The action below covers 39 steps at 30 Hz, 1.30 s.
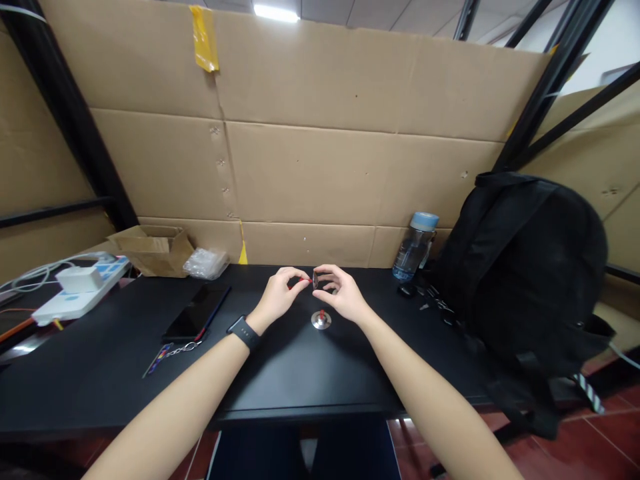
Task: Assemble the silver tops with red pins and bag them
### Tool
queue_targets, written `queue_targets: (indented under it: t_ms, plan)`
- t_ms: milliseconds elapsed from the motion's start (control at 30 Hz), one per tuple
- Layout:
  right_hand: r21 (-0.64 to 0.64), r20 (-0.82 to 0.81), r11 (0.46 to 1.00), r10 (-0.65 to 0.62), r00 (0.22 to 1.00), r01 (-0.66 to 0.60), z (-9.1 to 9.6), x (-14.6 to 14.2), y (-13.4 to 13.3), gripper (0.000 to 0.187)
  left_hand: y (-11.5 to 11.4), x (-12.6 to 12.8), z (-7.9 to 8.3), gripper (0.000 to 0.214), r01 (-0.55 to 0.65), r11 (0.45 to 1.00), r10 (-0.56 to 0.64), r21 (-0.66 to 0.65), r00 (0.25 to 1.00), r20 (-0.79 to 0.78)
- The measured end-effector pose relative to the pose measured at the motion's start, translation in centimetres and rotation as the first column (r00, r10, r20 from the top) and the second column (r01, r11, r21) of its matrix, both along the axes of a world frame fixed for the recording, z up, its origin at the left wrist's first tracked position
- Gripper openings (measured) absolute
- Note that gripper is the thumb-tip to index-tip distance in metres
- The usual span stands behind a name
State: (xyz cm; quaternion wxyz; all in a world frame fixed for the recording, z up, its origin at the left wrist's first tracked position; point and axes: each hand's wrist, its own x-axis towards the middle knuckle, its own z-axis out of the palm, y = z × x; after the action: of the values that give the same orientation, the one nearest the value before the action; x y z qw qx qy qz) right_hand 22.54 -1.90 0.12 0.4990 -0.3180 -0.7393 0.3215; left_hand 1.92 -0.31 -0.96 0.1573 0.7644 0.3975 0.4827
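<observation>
A small shiny metal disc with a red strap, which looks like a finger cymbal (315, 280), is held on edge above the table (305, 373). My left hand (279, 293) pinches its red strap between thumb and fingertips. From the other side, my right hand (345, 295) grips the disc's rim with curved fingers and thumb. A second finger cymbal (321, 323) lies on the black tabletop just below my hands, its red strap upward. A dark watch (244, 331) is on my left wrist.
To the left are a phone (197, 312) with a keychain (173, 352), a power strip (83, 293), an open cardboard box (155, 250) and a clear plastic packet (205, 264). A water bottle (414, 245) and black backpack (525, 267) stand right. Cardboard panels (310, 173) close off the back.
</observation>
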Motion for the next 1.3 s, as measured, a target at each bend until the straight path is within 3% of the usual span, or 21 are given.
queue_targets:
  t_ms: [533,767,933,1100,1200,1300]
  plan:
    - [0.001,-0.002,0.999,-0.035,0.999,0.035,-0.3,-1.0,-0.5,0.045,-0.9,1.1,0.0,0.008,-0.098,0.994,0.102,0.049,0.991,-0.084]
    - [-0.046,-0.009,0.998,-0.049,0.999,0.049,-0.3,-0.9,-0.1,0.027,-1.6,1.0,0.9,0.007,-0.165,0.980,0.179,0.113,0.975,-0.132]
    - [0.043,0.105,0.994,-0.109,0.988,0.105,0.0,-0.4,0.1,0.023,-2.1,1.1,1.3,0.009,-0.168,0.971,0.194,0.168,0.970,-0.149]
    - [0.092,0.203,0.992,-0.098,0.974,0.081,-0.2,0.1,0.3,0.021,-2.1,0.9,1.4,0.012,-0.072,0.988,0.094,0.137,0.981,-0.167]
    - [0.211,0.321,0.973,-0.162,0.933,0.096,-0.3,0.4,0.4,0.014,-2.0,0.5,1.5,0.021,-0.036,0.996,0.049,0.084,0.986,-0.162]
    - [0.305,0.391,0.949,-0.202,0.898,0.081,-0.3,0.6,0.4,0.007,-1.9,0.3,1.2,0.027,-0.016,0.998,0.031,0.055,0.961,-0.275]
